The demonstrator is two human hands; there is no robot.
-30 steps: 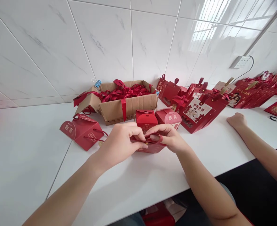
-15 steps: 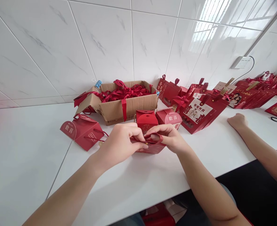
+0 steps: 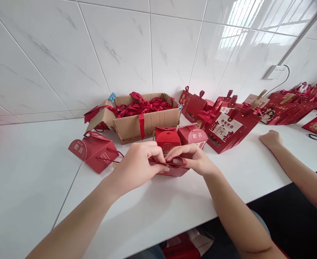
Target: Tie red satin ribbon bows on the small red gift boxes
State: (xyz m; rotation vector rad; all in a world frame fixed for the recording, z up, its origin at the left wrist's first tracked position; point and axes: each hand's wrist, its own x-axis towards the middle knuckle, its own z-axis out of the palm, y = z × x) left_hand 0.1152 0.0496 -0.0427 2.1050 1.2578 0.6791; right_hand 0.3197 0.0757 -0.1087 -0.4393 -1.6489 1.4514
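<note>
A small red gift box (image 3: 176, 171) rests on the white table in front of me, its top between my hands. My left hand (image 3: 142, 162) pinches the box's top edge beside a small gold stud. With its fingers bent, my right hand (image 3: 192, 158) holds a red ribbon loop (image 3: 180, 162) at the top of the same box. The fingertips of both hands nearly meet. Just behind stand a bright red box (image 3: 167, 138) and a pinkish-red box (image 3: 193, 135). To the left, another red box (image 3: 93, 151) with rope handles lies tilted.
Behind the boxes is a cardboard box (image 3: 147, 123) full of red ribbons (image 3: 147, 106). Several red gift bags (image 3: 228, 129) stand at the right. Another person's hand (image 3: 271, 139) rests on the table (image 3: 34, 180) at the right, near a black band (image 3: 316, 137).
My right fingertips have shifted slightly left, and the ribbon loop sits lower and flatter against the box top. My left hand stays almost where it was.
</note>
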